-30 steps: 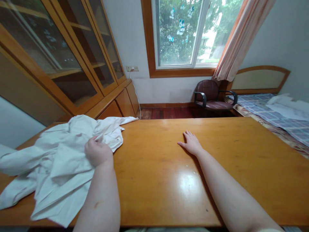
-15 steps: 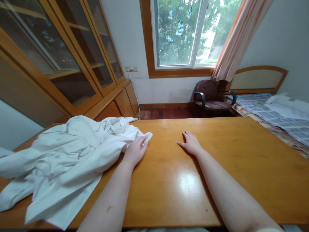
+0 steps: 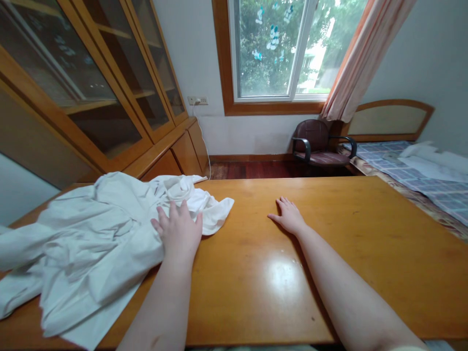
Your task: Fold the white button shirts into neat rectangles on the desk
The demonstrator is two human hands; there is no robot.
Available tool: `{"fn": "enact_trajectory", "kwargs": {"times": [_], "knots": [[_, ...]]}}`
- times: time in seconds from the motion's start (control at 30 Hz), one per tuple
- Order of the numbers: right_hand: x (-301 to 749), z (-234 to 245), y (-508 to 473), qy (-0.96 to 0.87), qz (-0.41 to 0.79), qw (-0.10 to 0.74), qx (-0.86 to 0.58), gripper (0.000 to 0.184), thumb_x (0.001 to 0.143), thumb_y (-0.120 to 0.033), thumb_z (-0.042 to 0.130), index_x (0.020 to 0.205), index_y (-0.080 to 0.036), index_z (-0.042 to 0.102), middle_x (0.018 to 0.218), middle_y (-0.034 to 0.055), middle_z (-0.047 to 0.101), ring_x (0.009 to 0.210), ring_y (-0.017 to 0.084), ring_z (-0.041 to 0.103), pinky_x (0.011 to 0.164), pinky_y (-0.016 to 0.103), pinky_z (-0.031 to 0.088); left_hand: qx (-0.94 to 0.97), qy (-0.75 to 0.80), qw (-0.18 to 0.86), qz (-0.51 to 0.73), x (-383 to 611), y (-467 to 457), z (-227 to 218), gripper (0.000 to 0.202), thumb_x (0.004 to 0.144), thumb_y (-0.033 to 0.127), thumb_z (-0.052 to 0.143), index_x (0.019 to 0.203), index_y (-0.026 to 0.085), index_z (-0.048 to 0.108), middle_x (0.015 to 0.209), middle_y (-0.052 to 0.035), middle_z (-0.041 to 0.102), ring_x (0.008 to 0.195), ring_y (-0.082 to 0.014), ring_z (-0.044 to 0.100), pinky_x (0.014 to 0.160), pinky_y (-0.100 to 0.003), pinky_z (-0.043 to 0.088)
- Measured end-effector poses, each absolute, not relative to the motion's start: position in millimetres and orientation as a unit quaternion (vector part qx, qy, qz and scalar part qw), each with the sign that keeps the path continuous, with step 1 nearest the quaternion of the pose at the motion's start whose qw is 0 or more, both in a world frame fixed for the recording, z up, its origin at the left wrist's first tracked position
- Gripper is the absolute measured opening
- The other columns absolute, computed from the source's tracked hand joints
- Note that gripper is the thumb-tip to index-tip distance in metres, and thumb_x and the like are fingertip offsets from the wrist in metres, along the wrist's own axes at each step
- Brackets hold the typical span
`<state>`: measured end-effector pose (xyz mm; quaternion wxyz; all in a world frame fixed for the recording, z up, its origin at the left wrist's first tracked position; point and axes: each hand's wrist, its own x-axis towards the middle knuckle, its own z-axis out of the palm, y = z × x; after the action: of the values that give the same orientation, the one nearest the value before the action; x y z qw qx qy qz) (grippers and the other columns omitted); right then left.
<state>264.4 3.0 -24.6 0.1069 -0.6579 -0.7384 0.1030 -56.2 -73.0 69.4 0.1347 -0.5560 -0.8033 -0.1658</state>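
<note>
A white garment [image 3: 98, 229], crumpled, with what looks like a collar near its far right, lies over the left part of the wooden table [image 3: 248, 273]. Over the garment's right side is my left hand [image 3: 180, 228], open with its fingers spread. Whether its palm presses on the cloth or hovers just above, I cannot tell. One loose white flap sticks out to the right of that hand. My right hand [image 3: 289, 217] rests flat on the bare wood, open, thumb apart from the fingers, well away from the cloth.
Along the left wall stands a glass-doored wooden cabinet [image 3: 106, 97]. Beyond the table's far edge is a maroon armchair [image 3: 316, 146] under the window [image 3: 270, 53]. A bed [image 3: 435, 180] with a checked cover stands at the right. A white cable [image 3: 203, 136] hangs from a wall socket.
My left hand has let go of the garment's right edge and moved left, its fingers now spread over the cloth. The freed flap lies flatter. My right hand stays put.
</note>
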Motion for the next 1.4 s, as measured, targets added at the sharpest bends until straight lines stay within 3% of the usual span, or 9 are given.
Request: {"fn": "enact_trajectory", "kwargs": {"times": [0.17,0.43,0.63,0.87,1.0,1.13,1.2,1.3,1.4], "knots": [[265.4,-25.6,4.1,-0.737,0.103,0.103,-0.66,0.08,0.078,-0.06,0.052,0.138,-0.009,0.04,0.148,0.0189,0.028,0.138,0.029,0.022,0.112,0.042,0.015,-0.559,-0.818,-0.119,0.068,-69.7,-57.1,55.1,0.051,0.079,0.046,0.049,0.115,0.011,0.058,0.115,-0.021,0.062,0.105,-0.0368,0.058,0.085,-0.049,0.045],[264.5,-24.0,3.7,-0.737,0.104,0.105,-0.66,0.081,0.078,-0.06,0.052,0.138,-0.007,0.039,0.148,0.0191,0.028,0.138,0.028,0.021,0.112,0.041,0.014,-0.664,-0.734,-0.105,0.097,-55.2,-52.6,42.9,0.035,0.08,0.037,0.051,0.103,0.014,0.062,0.105,-0.0172,0.067,0.098,-0.0298,0.063,0.079,-0.035,0.047],[263.4,-21.6,2.2,-0.736,0.101,0.102,-0.662,0.081,0.079,-0.06,0.052,0.138,-0.006,0.039,0.148,0.0195,0.029,0.138,0.029,0.023,0.112,0.042,0.016,-0.741,-0.66,-0.108,0.054,-28.5,-60.4,45.1,0.035,0.085,0.039,0.045,0.106,0.016,0.06,0.104,-0.0155,0.068,0.095,-0.0291,0.064,0.077,-0.036,0.047],[264.0,-21.6,2.4,-0.741,0.089,0.089,-0.66,0.072,0.083,-0.052,0.048,0.138,-0.006,0.039,0.148,0.0189,0.029,0.137,0.029,0.025,0.111,0.042,0.018,-0.825,-0.544,-0.155,-0.009,-15.0,-69.5,37.3,0.042,0.086,0.039,0.046,0.124,0.023,0.054,0.121,-0.0105,0.062,0.106,-0.0261,0.06,0.087,-0.034,0.045],[267.1,-23.2,3.8,-0.745,0.094,0.079,-0.655,0.061,0.089,-0.04,0.042,0.14,-0.007,0.037,0.148,0.018,0.029,0.137,0.028,0.025,0.111,0.041,0.019,-0.832,-0.519,-0.194,-0.034,-5.1,-73.4,30.9,0.052,0.085,0.04,0.05,0.133,0.021,0.047,0.137,-0.0138,0.048,0.122,-0.0282,0.049,0.1,-0.038,0.038],[268.9,-24.0,5.7,-0.741,0.104,0.099,-0.656,0.06,0.088,-0.049,0.043,0.136,-0.011,0.045,0.147,0.0183,0.033,0.137,0.027,0.027,0.11,0.042,0.02,-0.852,-0.435,-0.273,-0.105,0.3,-82.9,47.1,0.053,0.083,0.036,0.055,0.133,0.024,0.048,0.148,-0.0089,0.034,0.13,-0.0274,0.04,0.107,-0.039,0.031],[268.9,-23.9,6.1,-0.736,0.111,0.112,-0.658,0.061,0.088,-0.054,0.042,0.133,-0.012,0.049,0.146,0.0178,0.035,0.136,0.026,0.028,0.11,0.041,0.02,-0.853,-0.352,-0.356,-0.149,-6.3,-88.4,61.9,0.049,0.081,0.037,0.058,0.128,0.025,0.054,0.142,-0.0071,0.044,0.125,-0.0251,0.046,0.106,-0.038,0.033],[268.1,-22.1,5.4,-0.734,0.117,0.123,-0.658,0.062,0.087,-0.056,0.042,0.131,-0.013,0.051,0.145,0.0173,0.036,0.136,0.026,0.029,0.11,0.04,0.019,-0.793,-0.303,-0.45,-0.277,-30.9,-92.0,80.4,0.044,0.08,0.043,0.059,0.118,0.02,0.061,0.114,-0.01,0.065,0.101,-0.0233,0.061,0.094,-0.037,0.044],[267.0,-18.3,3.5,-0.735,0.122,0.122,-0.656,0.063,0.087,-0.055,0.044,0.132,-0.012,0.05,0.145,0.018,0.035,0.136,0.028,0.028,0.11,0.041,0.019,-0.694,-0.435,-0.397,-0.413,-63.0,-85.6,86.7,0.047,0.081,0.049,0.053,0.113,0.016,0.062,0.111,-0.0124,0.066,0.095,-0.0243,0.062,0.089,-0.039,0.047]]}}
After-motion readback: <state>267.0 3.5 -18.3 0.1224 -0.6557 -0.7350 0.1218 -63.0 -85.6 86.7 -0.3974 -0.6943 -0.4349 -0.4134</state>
